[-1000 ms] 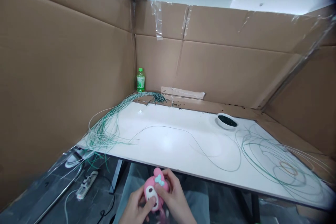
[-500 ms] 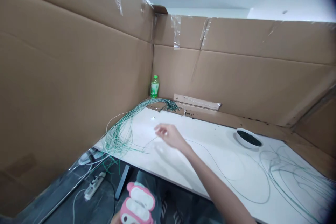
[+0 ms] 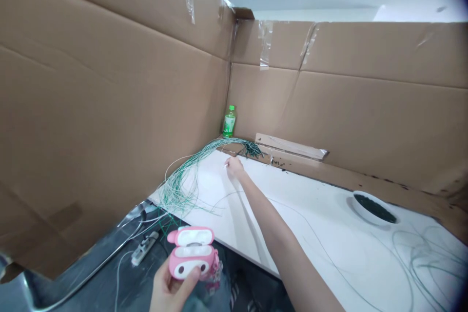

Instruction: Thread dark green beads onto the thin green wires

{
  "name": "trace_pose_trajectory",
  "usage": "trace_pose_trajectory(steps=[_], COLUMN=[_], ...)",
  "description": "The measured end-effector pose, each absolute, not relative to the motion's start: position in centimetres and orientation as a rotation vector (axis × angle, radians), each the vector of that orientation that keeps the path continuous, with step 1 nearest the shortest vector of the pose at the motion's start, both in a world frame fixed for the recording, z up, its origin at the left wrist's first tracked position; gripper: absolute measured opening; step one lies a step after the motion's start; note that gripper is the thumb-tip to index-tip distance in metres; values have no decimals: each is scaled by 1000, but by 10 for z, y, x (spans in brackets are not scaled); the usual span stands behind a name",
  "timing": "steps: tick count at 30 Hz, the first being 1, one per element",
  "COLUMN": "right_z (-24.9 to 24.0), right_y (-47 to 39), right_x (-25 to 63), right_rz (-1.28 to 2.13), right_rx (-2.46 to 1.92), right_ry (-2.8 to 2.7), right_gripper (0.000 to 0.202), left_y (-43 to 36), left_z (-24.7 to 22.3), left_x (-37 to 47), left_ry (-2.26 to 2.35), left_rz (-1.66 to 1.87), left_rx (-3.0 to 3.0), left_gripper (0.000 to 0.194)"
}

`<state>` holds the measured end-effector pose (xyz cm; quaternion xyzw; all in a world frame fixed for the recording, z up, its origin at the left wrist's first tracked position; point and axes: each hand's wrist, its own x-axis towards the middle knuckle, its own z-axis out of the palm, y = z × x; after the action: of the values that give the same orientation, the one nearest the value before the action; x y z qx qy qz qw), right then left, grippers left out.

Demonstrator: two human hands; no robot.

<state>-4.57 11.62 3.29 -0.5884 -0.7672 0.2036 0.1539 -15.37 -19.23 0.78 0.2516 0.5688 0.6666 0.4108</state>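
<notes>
In my left hand (image 3: 171, 285), low in the view, is a pink cartoon-faced earbud case (image 3: 192, 253). Its lid is flipped up, showing the white inside, and a clear charm dangles at its right. My thumb presses on its front. My right hand (image 3: 234, 168) reaches to the far left part of the white table (image 3: 281, 234). Its fingers are closed at the tabletop around a small white thing (image 3: 226, 165), too small to name for sure. Just beyond that hand lie the dark tips of a bundle of green wires (image 3: 183, 183).
A green bottle (image 3: 229, 122) stands in the corner of the cardboard walls (image 3: 146, 83). On the right are a white bowl (image 3: 360, 210) of dark bits and loose wire loops (image 3: 420, 258). A power strip (image 3: 145, 248) lies on the floor.
My right hand has moved forward and down to the tabletop, where the small white thing lay. My left hand has raised the open case further into view. The view has turned left.
</notes>
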Motion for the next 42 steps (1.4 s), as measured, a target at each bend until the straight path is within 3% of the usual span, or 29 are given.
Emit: trace_pose_trajectory(steps=[6,15,30,36,42], right_z=[68,121,116,122,98], right_y=[79,-86,-105,-98,-124], right_x=[-54,-40,-39,-33,-19], right_rz=[611,752,863,897,1258], right_rx=[-1301,-370,-305,-511,-756], right_ry=[-2169,-2232,-2417,-2217,-2305], right_gripper=[17,15,23,29,46], left_y=[-187,-182,-186,-188,-208], left_z=[31,34,29,19,-9], left_x=[-156,-155,-152,-156,-164], left_ry=[1459,1452,1431,1434,1568], left_rz=[1742,1765,1791,1756,1600], left_rx=[645,730,762,740,708], left_gripper=[55,51,37,45,58])
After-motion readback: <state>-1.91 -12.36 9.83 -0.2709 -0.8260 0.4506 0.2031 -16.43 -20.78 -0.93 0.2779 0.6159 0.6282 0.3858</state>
